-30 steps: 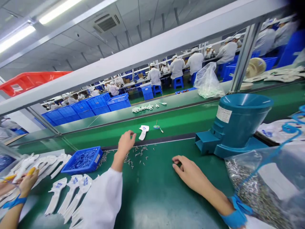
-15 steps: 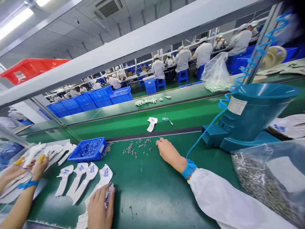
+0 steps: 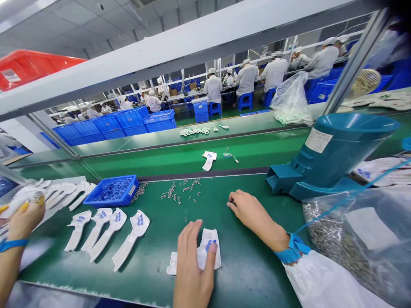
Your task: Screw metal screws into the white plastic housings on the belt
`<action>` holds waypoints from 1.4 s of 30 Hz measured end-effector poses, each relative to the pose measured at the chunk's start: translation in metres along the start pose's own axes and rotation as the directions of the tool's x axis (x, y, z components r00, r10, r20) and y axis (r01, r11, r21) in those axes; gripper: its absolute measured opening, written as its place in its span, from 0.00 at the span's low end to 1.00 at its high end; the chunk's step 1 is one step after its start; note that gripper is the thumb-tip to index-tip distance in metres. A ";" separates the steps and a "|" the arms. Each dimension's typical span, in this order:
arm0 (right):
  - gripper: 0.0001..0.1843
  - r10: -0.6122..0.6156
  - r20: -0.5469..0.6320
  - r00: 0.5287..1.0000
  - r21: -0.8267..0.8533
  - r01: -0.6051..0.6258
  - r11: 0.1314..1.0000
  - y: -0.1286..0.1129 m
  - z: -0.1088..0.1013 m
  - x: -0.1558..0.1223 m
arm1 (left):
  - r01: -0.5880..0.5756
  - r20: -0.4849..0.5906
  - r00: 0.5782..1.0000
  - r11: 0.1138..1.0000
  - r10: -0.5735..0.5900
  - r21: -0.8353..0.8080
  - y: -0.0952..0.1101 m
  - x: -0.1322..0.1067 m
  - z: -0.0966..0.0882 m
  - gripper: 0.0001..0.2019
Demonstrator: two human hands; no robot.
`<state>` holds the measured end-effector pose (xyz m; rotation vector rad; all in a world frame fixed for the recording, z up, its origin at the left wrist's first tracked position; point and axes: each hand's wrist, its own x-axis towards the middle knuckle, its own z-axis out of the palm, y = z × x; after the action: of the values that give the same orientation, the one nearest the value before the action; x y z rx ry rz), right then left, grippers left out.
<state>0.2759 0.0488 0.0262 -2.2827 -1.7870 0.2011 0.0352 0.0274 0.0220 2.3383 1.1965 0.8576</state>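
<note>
My left hand (image 3: 194,265) grips a white plastic handle shell (image 3: 210,248) near the front of the bench, the thumb lying over blue pieces inside it. Part of the shell is hidden under the hand. To the right, my right hand (image 3: 253,218) is closed just above the green surface, its fingertips pinched on a small dark thing too small to make out. Loose small screws (image 3: 173,194) lie scattered beyond my hands. More white shells with blue pieces rest to the left, the nearest one (image 3: 131,239) alone.
A blue tray (image 3: 128,199) of small blue parts stands at left, near a co-worker's hand (image 3: 27,218). At right are a teal hopper (image 3: 343,154) and a clear bag of screws (image 3: 330,239). On the green belt lie another shell (image 3: 209,160) and a small wired part (image 3: 229,155).
My left hand has moved right with a shell, away from the row at left. My right hand has drawn back from the screws, toward me and to the right.
</note>
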 end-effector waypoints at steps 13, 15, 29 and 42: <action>0.11 -0.039 0.048 0.998 -0.073 0.042 0.996 -0.008 -0.003 0.003 | 0.028 0.229 0.972 0.995 -0.049 0.095 -0.016 -0.021 -0.009 0.29; 0.12 -0.036 0.064 0.997 -0.066 0.040 0.997 -0.008 -0.006 0.001 | 0.045 0.164 0.985 0.996 -0.057 0.072 0.000 -0.020 0.006 0.34; 0.12 -0.006 0.093 0.996 0.018 0.005 1.000 -0.001 -0.006 -0.025 | -0.113 0.326 0.938 0.993 0.117 -0.032 0.001 -0.019 -0.003 0.48; 0.13 0.021 0.156 0.987 -0.161 0.005 0.987 -0.010 -0.015 -0.035 | -0.153 0.276 0.951 0.988 0.141 0.021 0.000 -0.020 0.005 0.53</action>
<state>0.2620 0.0161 0.0420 -2.4466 -1.9364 0.2543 0.0298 0.0105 0.0113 2.5053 0.9440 0.5325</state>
